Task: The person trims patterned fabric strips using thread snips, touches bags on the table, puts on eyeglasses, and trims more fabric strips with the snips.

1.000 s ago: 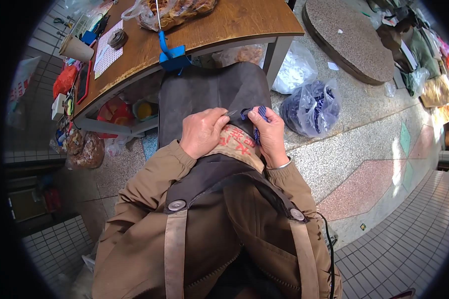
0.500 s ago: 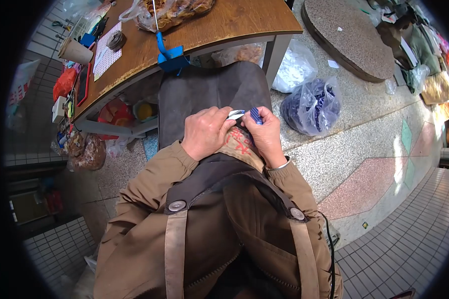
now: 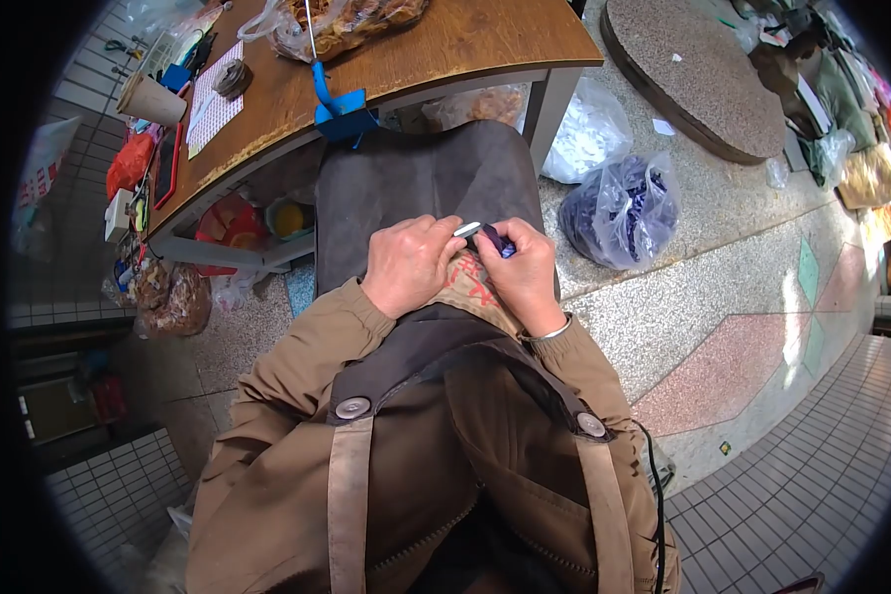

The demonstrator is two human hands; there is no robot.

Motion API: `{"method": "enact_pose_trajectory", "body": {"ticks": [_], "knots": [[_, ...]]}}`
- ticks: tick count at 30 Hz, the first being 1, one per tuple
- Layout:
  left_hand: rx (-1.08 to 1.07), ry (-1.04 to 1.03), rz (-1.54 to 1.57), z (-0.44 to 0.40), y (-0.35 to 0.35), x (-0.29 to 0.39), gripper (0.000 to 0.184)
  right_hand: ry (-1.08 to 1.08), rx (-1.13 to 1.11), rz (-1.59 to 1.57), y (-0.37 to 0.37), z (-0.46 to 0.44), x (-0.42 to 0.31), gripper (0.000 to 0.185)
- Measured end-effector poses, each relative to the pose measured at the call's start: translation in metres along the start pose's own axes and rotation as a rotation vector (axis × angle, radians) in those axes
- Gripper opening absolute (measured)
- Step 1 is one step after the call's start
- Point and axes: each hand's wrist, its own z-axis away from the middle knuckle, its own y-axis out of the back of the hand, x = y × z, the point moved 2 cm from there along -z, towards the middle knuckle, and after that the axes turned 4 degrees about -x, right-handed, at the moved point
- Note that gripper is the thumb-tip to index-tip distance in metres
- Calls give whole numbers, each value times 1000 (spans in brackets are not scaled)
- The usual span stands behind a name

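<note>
As the left hand (image 3: 406, 262) pinches a tool (image 3: 466, 229) mid-frame, the right hand (image 3: 525, 275) holds blue cloth (image 3: 507, 248) by it, likely needing care next.

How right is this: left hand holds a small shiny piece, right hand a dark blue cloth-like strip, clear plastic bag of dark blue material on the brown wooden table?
One error: the head view shows the clear plastic bag of dark blue material on the speckled grey floor, not the brown wooden table. Rest holds: left hand, small shiny piece; right hand, dark blue cloth-like strip.
</note>
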Motion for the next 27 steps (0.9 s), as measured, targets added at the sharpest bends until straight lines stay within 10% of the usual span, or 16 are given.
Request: {"method": "enact_pose_trajectory", "body": {"ticks": [16,20,27], "knots": [[26,61,68,2,-3,-8,15,-85,-1,-95,-1,0,5,6],[-182,479,935,2,-11,-17,13,-408,-64,-705,-2,-1,8,5],[-229,519,1407,-3,-12,-8,13,-563,-256,-1183,-7,3,13,8]]}}
